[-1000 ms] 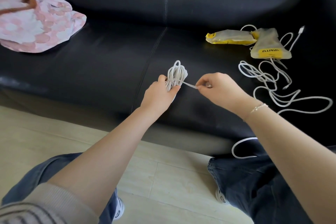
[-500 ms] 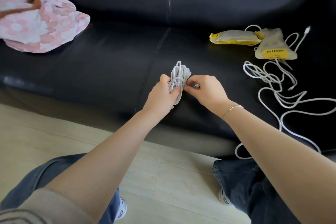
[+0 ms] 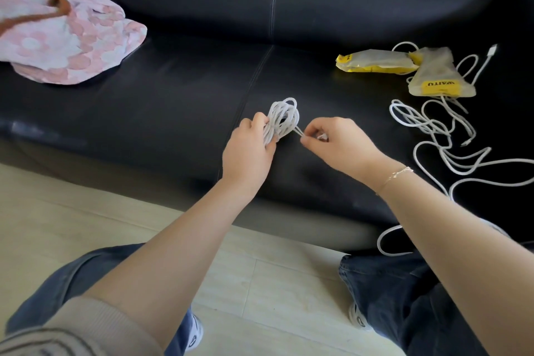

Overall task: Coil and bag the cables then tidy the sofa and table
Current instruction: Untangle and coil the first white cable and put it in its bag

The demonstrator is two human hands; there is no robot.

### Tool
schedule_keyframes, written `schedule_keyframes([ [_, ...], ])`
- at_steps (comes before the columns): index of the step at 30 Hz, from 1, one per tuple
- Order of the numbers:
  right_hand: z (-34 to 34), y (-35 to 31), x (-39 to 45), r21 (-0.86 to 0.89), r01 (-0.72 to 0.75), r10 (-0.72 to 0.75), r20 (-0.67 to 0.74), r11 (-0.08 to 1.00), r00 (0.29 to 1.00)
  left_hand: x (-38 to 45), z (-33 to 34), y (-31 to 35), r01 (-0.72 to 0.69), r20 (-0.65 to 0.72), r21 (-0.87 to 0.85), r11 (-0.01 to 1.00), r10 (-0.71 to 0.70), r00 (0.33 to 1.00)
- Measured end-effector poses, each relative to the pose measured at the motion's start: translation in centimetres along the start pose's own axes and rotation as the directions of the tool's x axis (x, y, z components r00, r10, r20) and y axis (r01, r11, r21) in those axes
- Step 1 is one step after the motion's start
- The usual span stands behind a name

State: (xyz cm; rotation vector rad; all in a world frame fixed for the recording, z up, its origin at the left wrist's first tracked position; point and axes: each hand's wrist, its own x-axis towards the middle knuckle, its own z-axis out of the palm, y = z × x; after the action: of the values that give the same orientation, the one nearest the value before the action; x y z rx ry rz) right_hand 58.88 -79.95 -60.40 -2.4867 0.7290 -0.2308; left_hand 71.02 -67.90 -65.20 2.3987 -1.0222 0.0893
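- A coiled white cable (image 3: 281, 121) is gripped in the left hand (image 3: 249, 150), whose fingers are curled round the bundle's lower part; the loops stand up above the hand, just over the sofa seat (image 3: 179, 101).
- The cable's free tail (image 3: 297, 130) is pinched between thumb and fingertips of the right hand (image 3: 336, 143), just to the right of the bundle; the two hands are held close together but are not touching.
- The step in hand is judged to be the binding of the coil: the tail appears to be wound round the bundle's waist.
- The next move is judged to call for the tail to be tucked under a wrap, with the bundle kept tight in the left hand so the loops are not let slip.
- Beyond the right hand, well apart, two yellow-labelled bags (image 3: 375, 61) are lying on the seat, and a loose tangle of white cables (image 3: 433, 136) is spread beside them; these are judged yet to be coiled and bagged.
- Far to the left of the left hand, a pink flowered cushion (image 3: 63, 40) is resting on the sofa.
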Motion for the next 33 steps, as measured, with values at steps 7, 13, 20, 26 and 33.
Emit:
schedule_keyframes([
  [7,-1.6,-0.7,-1.8,0.087,-0.076,0.071,0.057,0.993,0.996,-1.0,0.7,-0.1,-0.269,-0.063,0.127,0.955,0.279,0.958],
  [13,-2.2,-1.1,-2.0,0.089,-0.089,0.089,-0.002,0.992,0.996,-0.9,0.9,0.4,-0.395,-0.157,-0.050,0.917,0.383,0.910],
  [20,-2.4,-1.7,-2.1,0.194,-0.119,0.125,-0.018,0.974,0.992,-1.2,1.2,0.7,-0.436,-0.192,-0.024,0.899,0.424,0.885],
  [26,-2.4,-2.2,-2.4,0.279,-0.174,0.164,0.056,0.944,0.985,-1.1,0.7,1.0,-0.350,-0.226,-0.012,0.937,0.339,0.913],
  [33,-2.0,-2.5,-2.9,0.520,-0.247,0.211,0.128,0.817,0.969,-0.8,0.0,1.4,-0.253,-0.120,0.111,0.961,0.265,0.957],
])
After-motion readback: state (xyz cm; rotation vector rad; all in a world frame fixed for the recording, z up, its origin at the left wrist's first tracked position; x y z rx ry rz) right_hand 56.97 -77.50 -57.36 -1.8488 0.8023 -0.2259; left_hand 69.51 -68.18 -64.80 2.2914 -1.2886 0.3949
